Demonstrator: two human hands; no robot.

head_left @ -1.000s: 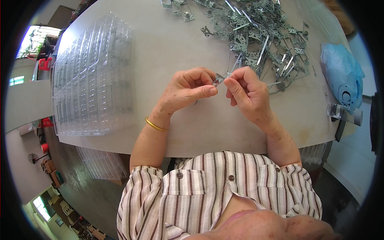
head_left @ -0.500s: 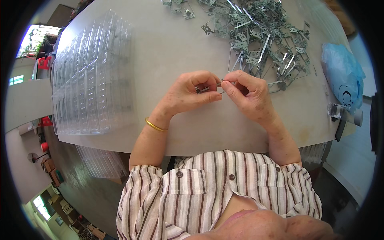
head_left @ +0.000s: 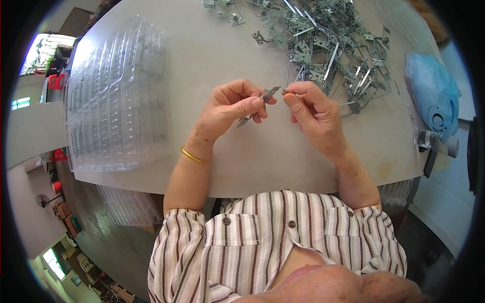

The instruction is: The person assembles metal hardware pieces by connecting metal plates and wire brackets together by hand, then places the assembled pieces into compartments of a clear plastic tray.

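Note:
My left hand point(head_left: 230, 106) pinches a grey metal bracket point(head_left: 271, 94) between thumb and fingers. The bracket slants, one end past the fingertips and the other below the palm. Just to its right, my right hand point(head_left: 318, 111) is closed in a pinch, thumb against forefinger, with the fingertips a small gap from the bracket. Whatever sits in that pinch is too small to make out. Beyond my hands lies a tangled pile of grey metal brackets point(head_left: 318, 73) with thin shiny rods.
A stack of clear plastic trays point(head_left: 116, 101) stands on the left of the pale table point(head_left: 217, 177). At the right edge are a blue plastic bag point(head_left: 432, 88) and a clear bottle point(head_left: 434, 142) lying on its side. More clear trays point(head_left: 129, 204) sit below the table edge.
My hands have moved slightly apart. The left hand has turned, so the bracket in it shows more fully. The right fingertips have shifted a little up, away from the left hand.

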